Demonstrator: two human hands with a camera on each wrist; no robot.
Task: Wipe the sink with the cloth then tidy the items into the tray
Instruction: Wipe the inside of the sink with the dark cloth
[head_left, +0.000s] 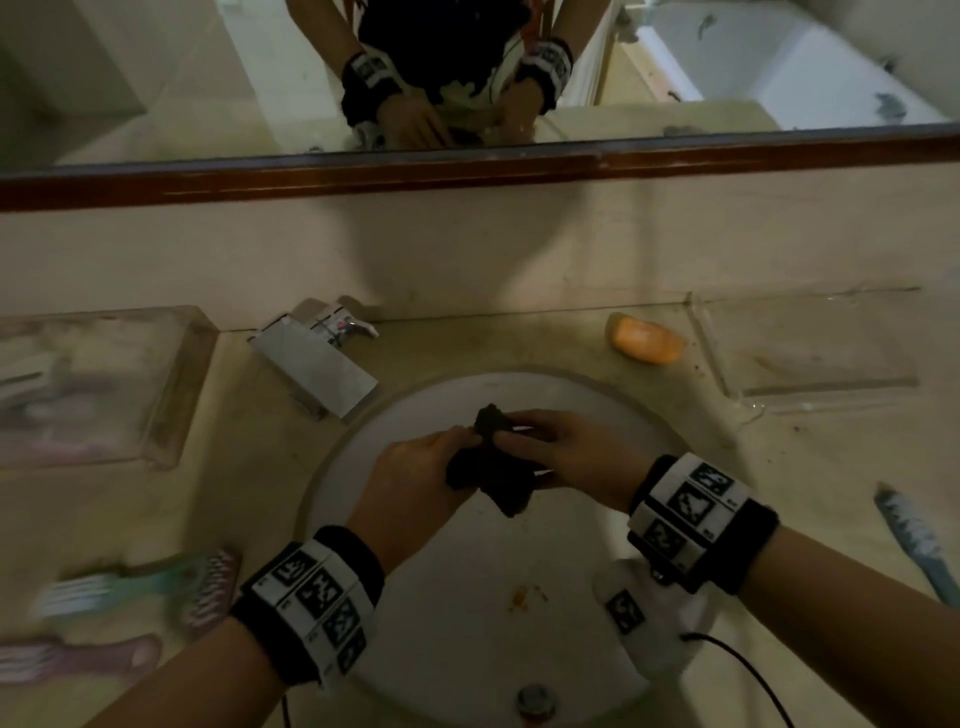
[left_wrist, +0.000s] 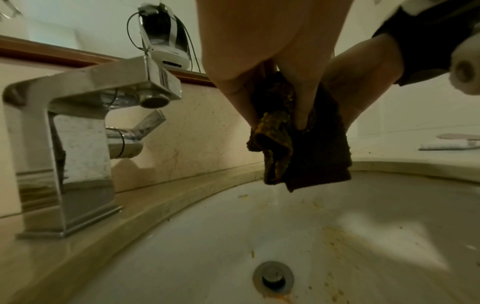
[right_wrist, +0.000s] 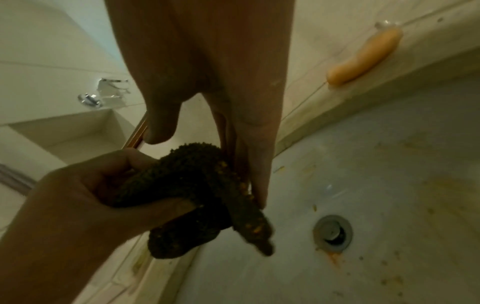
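Note:
A dark, wet cloth (head_left: 491, 470) with yellow-orange flecks hangs bunched above the white round sink (head_left: 447, 629). My left hand (head_left: 460, 441) grips its lower left part, fingers curled round it. From the right, my right hand (head_left: 506, 434) pinches its upper end. In the left wrist view the cloth (left_wrist: 314, 150) dangles over the basin (left_wrist: 233, 236), which shows orange smears near the drain (left_wrist: 272, 275). In the right wrist view the cloth (right_wrist: 197, 185) sits twisted between both hands. A clear tray (head_left: 171, 415) stands at the left on the counter.
A chrome tap (head_left: 317, 358) stands behind the sink on the left. An orange soap bar (head_left: 647, 340) lies behind it on the right. Toothbrushes (head_left: 104, 587) and a pink brush (head_left: 213, 587) lie front left, a blue item (head_left: 919, 540) front right. A mirror runs along the back wall.

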